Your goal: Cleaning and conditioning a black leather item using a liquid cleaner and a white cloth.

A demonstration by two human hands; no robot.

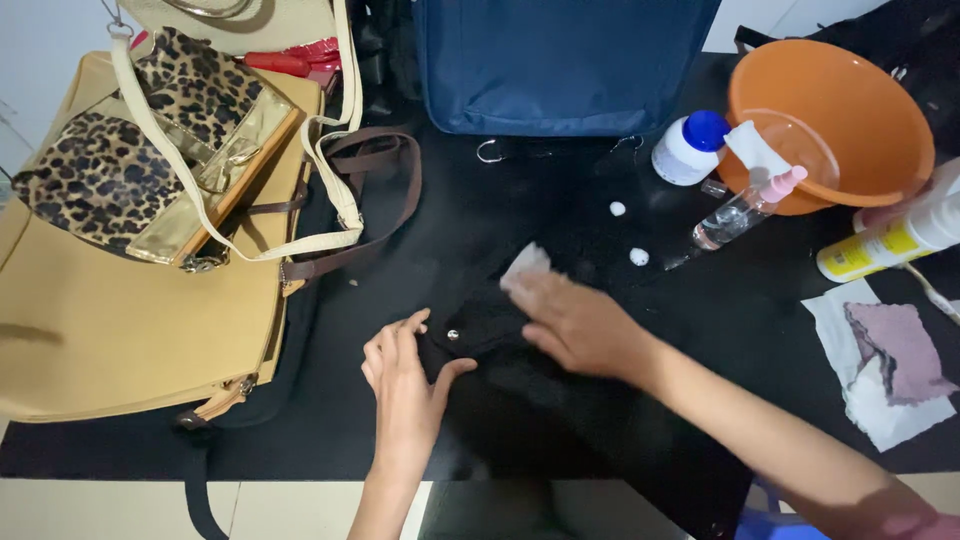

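Fabric dominates the near middle: a black bag (560, 400) of soft matte cloth lies flat on the dark table (330, 440), a small round metal stud on its flap. The left hand (405, 385) rests on the flap's left edge, fingers spread and thumb out, pressing rather than gripping. The right hand (580, 325) lies palm down on the bag, fingers closed over a crumpled white wipe (525, 265) that pokes out at the fingertips. Far right stands a smooth orange plastic basin (850, 110); beside it are a squat white bottle with a blue cap (690, 145) and a slim clear spray bottle (740, 215) lying tilted. At left, a tan canvas bag (100, 330) carries a leopard-print pouch (130, 170) with shiny gold trim. A navy bag (560, 60) stands at the far middle.
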